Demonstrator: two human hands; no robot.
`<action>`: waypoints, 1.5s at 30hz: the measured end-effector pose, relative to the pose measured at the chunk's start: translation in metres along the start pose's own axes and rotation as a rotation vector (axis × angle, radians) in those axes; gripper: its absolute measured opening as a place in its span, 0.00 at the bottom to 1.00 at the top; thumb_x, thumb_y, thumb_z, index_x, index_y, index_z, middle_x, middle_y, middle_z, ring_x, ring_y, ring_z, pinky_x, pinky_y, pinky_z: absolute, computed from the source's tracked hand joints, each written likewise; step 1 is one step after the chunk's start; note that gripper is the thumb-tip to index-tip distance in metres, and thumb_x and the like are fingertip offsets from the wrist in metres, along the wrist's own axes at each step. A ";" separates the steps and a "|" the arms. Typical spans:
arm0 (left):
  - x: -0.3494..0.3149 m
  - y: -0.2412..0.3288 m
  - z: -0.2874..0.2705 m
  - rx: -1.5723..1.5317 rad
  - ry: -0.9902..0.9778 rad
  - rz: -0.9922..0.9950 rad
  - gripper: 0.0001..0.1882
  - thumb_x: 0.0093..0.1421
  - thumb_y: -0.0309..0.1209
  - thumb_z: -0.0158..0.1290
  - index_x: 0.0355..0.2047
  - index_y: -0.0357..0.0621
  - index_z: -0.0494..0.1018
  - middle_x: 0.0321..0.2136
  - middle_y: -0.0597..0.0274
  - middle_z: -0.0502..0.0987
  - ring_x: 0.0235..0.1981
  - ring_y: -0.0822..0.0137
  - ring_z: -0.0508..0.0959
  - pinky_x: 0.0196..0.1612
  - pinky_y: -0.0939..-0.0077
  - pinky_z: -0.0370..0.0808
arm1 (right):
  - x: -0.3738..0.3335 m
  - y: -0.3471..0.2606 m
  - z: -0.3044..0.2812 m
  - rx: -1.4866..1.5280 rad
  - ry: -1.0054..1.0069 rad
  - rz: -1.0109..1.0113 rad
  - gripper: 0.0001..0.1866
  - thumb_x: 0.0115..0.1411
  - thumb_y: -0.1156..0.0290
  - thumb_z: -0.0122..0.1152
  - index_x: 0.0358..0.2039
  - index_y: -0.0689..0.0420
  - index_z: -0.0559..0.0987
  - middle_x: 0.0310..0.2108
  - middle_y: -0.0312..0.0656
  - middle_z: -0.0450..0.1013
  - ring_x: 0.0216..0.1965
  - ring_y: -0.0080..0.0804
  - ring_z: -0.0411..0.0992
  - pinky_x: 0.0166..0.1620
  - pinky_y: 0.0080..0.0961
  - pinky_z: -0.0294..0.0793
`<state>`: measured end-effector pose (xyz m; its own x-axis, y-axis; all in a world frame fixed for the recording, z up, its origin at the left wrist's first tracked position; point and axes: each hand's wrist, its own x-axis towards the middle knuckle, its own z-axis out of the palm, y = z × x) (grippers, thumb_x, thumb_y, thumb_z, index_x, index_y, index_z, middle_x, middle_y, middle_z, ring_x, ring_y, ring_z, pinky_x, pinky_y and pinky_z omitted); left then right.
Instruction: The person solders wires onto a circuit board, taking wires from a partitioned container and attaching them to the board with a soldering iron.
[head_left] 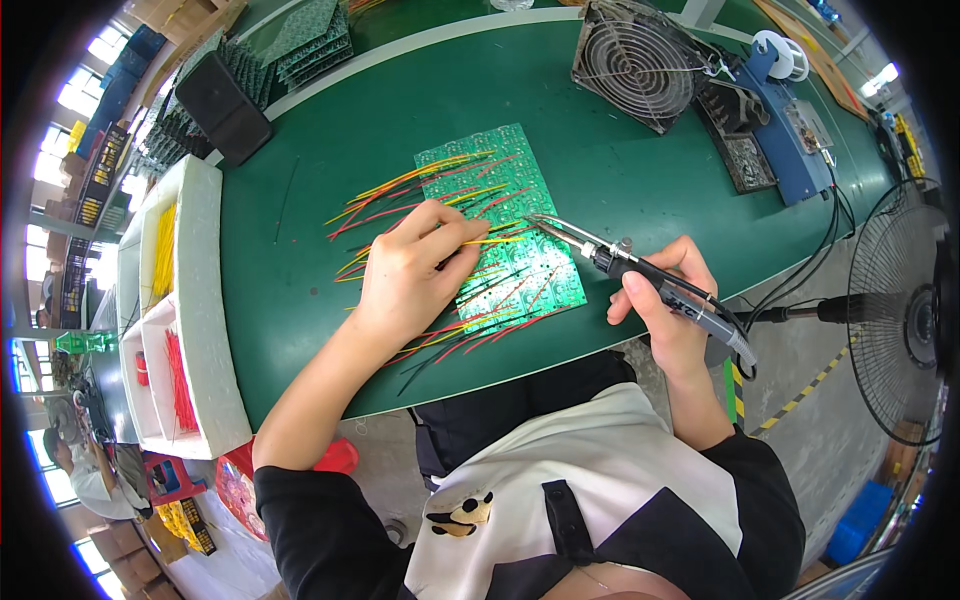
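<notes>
lying flat on the green table (290,300), the circuit board panel (520,258) looks thin, light and stiff, likely to slide if nudged, and best taken by its edges. over the panel's left side the left hand (415,265) is curled, thumb and forefinger brought together, apparently pinching a yellow wire (503,240), though the contact is partly hidden. the loose wires (395,183) reaching past the panel's left edge look slim, flexible and easy to knock askew; each is best pinched by its insulation, back from heat. just right of the panel, the right hand (672,305) has its fingers wrapped around a soldering iron (625,265), whose tip is near the panel's middle; that tool should feel fairly light, and only its handle suits a grip, since the metal end is probably hot.
</notes>
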<state>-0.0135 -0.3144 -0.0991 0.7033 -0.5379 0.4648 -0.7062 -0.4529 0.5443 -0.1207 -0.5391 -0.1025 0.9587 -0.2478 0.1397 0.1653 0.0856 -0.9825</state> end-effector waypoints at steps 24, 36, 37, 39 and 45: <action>-0.001 0.001 0.001 0.069 0.010 0.042 0.11 0.45 0.18 0.56 0.31 0.39 0.77 0.25 0.62 0.72 0.21 0.71 0.73 0.22 0.79 0.69 | -0.001 0.000 0.000 -0.014 -0.008 -0.011 0.10 0.53 0.78 0.59 0.28 0.62 0.64 0.23 0.45 0.74 0.20 0.22 0.73 0.24 0.15 0.71; -0.001 0.001 0.000 0.169 0.025 0.125 0.07 0.48 0.24 0.57 0.30 0.44 0.76 0.26 0.66 0.71 0.16 0.68 0.73 0.18 0.75 0.71 | 0.017 -0.012 -0.025 0.026 0.224 -0.194 0.08 0.57 0.72 0.54 0.28 0.60 0.65 0.15 0.43 0.69 0.14 0.27 0.68 0.26 0.24 0.73; -0.001 0.002 0.000 0.168 0.028 0.128 0.07 0.48 0.24 0.57 0.30 0.44 0.76 0.26 0.66 0.71 0.16 0.68 0.73 0.18 0.75 0.71 | 0.020 -0.015 -0.027 0.041 0.251 -0.190 0.08 0.57 0.72 0.54 0.28 0.59 0.65 0.16 0.42 0.69 0.14 0.27 0.68 0.26 0.25 0.73; -0.002 0.002 -0.001 0.186 0.012 0.131 0.08 0.48 0.24 0.57 0.31 0.43 0.76 0.27 0.65 0.72 0.16 0.67 0.73 0.18 0.74 0.71 | 0.029 -0.011 -0.036 0.061 0.290 -0.194 0.07 0.57 0.72 0.55 0.28 0.59 0.66 0.16 0.41 0.69 0.16 0.26 0.69 0.25 0.22 0.72; -0.002 0.003 -0.001 0.153 0.022 0.137 0.09 0.48 0.21 0.56 0.32 0.42 0.77 0.26 0.64 0.71 0.16 0.71 0.71 0.18 0.78 0.69 | 0.036 0.003 -0.043 0.115 0.337 -0.150 0.07 0.57 0.72 0.56 0.28 0.59 0.67 0.17 0.41 0.70 0.16 0.25 0.69 0.23 0.21 0.72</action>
<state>-0.0168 -0.3140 -0.0979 0.6003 -0.5873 0.5429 -0.7984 -0.4803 0.3632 -0.0951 -0.5890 -0.1057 0.7950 -0.5676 0.2140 0.3412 0.1268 -0.9314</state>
